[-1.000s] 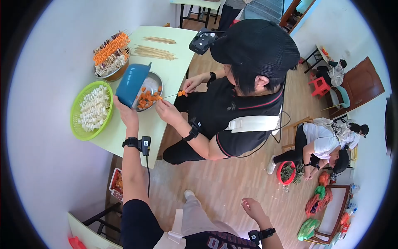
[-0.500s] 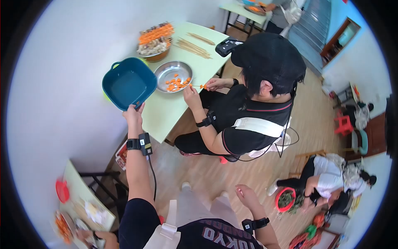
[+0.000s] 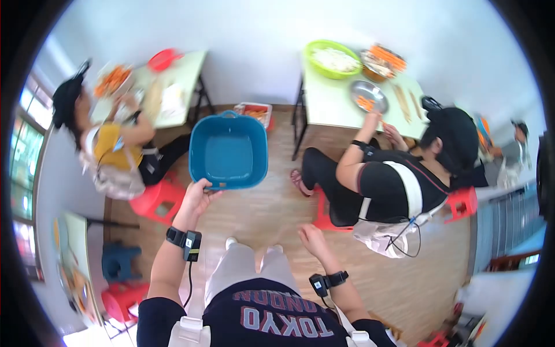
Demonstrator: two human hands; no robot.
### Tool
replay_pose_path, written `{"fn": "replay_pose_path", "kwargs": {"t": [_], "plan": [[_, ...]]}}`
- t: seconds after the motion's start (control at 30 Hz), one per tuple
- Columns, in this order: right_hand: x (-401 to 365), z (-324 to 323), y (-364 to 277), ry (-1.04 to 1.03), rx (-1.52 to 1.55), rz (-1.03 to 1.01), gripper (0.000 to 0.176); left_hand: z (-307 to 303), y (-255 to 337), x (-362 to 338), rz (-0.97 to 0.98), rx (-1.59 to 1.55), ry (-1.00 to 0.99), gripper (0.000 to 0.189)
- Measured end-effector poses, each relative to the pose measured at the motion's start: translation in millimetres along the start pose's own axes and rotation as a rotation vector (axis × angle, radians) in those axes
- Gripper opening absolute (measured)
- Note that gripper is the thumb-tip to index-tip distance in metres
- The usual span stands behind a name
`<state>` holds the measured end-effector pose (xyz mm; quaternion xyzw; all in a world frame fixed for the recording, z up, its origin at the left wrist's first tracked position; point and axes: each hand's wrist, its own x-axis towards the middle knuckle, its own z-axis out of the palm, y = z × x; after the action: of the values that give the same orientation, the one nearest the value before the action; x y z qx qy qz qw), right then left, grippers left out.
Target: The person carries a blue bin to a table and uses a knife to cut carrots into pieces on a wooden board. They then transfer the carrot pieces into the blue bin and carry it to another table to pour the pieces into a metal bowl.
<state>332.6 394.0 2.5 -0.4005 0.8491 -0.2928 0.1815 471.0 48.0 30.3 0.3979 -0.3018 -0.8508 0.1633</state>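
Note:
An empty blue basin (image 3: 229, 151) hangs in the air ahead of me, its inside facing me. My left hand (image 3: 198, 198) grips its near rim at the lower left. Well apart from it, my right hand (image 3: 312, 239) is over the floor with its fingers loosely curled, touching nothing that shows; blur hides whether its fingertips meet. Beyond the basin, a white box (image 3: 255, 113) with orange pieces stands low by the wall.
At the right table (image 3: 329, 104), a seated person (image 3: 387, 179) holds something over a metal bowl (image 3: 370, 91); a green basket (image 3: 332, 59) stands behind. Another person (image 3: 121, 144) sits at the left table (image 3: 196, 69). Red stools (image 3: 159, 199) and a blue stool (image 3: 120, 261) stand on the floor.
The view has swung left, so the right table and its worker now appear farther right, and the left worker has come into view. My left hand still holds the blue basin, now away from the table.

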Motion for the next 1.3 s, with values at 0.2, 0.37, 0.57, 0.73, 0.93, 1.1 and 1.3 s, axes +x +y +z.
{"fn": "replay_pose_path", "kwargs": {"t": [0.2,0.37,0.57,0.73,0.93,1.1,1.3], "plan": [[21.3,100.4,-109.8,-0.289,0.117,-0.239,0.022,-187.6,-77.7,-141.5,0.053,-0.182,0.255,0.036],[-6.4,239.1,-214.6,-0.609,0.167,-0.609,0.03,-326.6,-134.6,-270.3,0.17,-0.386,0.418,0.035],[-102.2,412.5,-376.5,-0.9,0.086,-0.673,0.035,-462.6,-181.0,-408.4,0.435,-0.587,0.699,0.036],[-158.5,515.9,-450.9,-0.984,0.258,-0.769,0.027,-533.5,-186.2,-484.3,0.594,-0.672,0.785,0.035],[-111.8,590.7,-566.9,-1.229,0.609,-0.105,0.011,-604.4,-111.8,-485.0,0.724,-0.657,0.679,0.044],[-19.2,682.5,-667.1,-1.076,0.727,-0.133,0.006,-707.0,-56.8,-493.1,0.713,-0.66,0.852,0.046],[65.8,765.7,-766.7,-0.896,0.75,-0.159,0.008,-834.8,-25.0,-506.3,0.715,-0.795,1.052,0.041]]}}
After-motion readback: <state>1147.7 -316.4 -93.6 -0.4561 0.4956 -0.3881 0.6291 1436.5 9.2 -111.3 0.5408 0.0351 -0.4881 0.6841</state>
